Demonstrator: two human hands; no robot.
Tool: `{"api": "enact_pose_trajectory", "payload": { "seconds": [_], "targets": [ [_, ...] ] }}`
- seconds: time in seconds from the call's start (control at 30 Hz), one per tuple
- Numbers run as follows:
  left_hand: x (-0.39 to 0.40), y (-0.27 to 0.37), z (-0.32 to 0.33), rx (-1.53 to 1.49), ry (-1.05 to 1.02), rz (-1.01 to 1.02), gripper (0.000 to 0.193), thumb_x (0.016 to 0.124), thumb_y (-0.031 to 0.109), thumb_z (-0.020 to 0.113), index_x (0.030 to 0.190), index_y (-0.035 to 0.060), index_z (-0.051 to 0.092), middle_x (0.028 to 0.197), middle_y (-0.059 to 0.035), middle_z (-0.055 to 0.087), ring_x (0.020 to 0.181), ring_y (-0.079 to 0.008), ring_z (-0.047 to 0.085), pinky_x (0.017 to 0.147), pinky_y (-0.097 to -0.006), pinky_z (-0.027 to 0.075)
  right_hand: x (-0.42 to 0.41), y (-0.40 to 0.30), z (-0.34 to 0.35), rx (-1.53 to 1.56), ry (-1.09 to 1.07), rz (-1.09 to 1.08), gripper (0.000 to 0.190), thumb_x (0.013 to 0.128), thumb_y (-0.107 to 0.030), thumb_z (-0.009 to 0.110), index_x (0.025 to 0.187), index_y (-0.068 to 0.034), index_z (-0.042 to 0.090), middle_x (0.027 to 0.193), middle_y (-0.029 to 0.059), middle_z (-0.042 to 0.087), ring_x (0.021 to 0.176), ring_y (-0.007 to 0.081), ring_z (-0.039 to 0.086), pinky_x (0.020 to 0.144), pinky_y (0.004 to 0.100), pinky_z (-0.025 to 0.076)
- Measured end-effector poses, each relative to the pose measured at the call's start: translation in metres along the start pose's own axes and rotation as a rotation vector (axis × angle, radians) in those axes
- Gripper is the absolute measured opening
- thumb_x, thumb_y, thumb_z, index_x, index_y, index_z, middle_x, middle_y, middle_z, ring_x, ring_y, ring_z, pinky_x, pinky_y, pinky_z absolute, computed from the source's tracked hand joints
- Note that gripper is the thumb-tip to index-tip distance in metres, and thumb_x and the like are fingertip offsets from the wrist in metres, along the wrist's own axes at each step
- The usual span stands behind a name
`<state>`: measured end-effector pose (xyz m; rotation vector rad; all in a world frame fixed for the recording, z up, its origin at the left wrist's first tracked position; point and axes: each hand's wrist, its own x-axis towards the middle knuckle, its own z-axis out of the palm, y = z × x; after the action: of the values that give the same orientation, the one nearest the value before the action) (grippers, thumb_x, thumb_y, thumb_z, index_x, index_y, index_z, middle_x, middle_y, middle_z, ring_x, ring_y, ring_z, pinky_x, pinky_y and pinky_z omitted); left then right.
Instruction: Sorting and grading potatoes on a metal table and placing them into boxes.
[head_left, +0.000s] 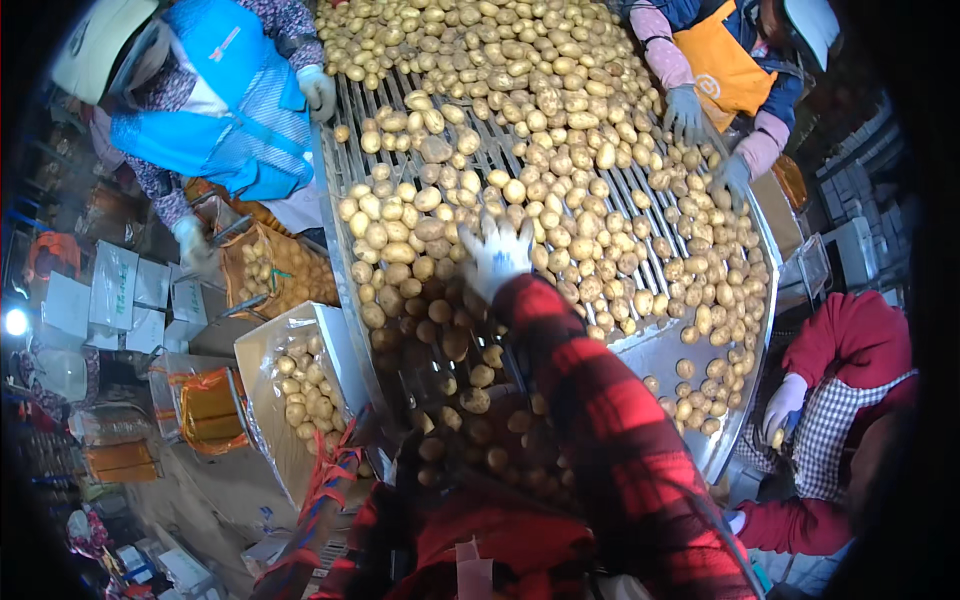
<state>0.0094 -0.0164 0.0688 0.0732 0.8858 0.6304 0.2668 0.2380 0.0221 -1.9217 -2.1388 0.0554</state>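
My right hand, in a white work glove, reaches forward from a red-and-black plaid sleeve. Its fingers are spread over potatoes on a slatted metal sorting table. It seems to touch the potatoes under its fingers, but nothing is gripped. Several potatoes lie in shadow nearer my body. My left hand is out of view.
Gloved co-workers stand at the left and right; another person in red sleeves is lower right. A plastic-lined cardboard box and an orange mesh sack hold potatoes. A ribbon-wrapped rail runs lower left.
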Motion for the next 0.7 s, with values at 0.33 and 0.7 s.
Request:
{"api": "enact_pose_trajectory", "payload": {
  "seconds": [0.33, 0.7],
  "targets": [
    [0.026, 0.012, -0.003, 0.204, -0.06, 0.237, 0.034, 0.105, 0.038, 0.05, 0.126, 0.0123, 0.059, 0.105, -0.0062, 0.066, 0.088, -0.0191, 0.066, 0.073, -0.0322, 0.056, -0.012, -0.052, -0.054, 0.369, 0.043, -0.338, 0.05, 0.088, -0.024, 0.067, 0.138, -0.019, 0.064, 0.138, 0.0109, 0.063, 0.122, 0.0324, 0.061, 0.116, 0.06, 0.03],
    [0.039, 0.014, 0.004, -0.045, -0.081, 0.081, 0.055, 0.106, 0.051, 0.04, 0.14, 0.0111, 0.055, 0.119, -0.0113, 0.066, 0.101, -0.0302, 0.068, 0.084, -0.0449, 0.057, 0.097, -0.102, 0.008, 0.124, -0.15, -0.267, 0.037, 0.092, -0.024, 0.066, 0.129, -0.023, 0.067, 0.109, 0.0087, 0.066, 0.102, 0.0286, 0.064, 0.084, 0.0457, 0.049]
  ]
}}
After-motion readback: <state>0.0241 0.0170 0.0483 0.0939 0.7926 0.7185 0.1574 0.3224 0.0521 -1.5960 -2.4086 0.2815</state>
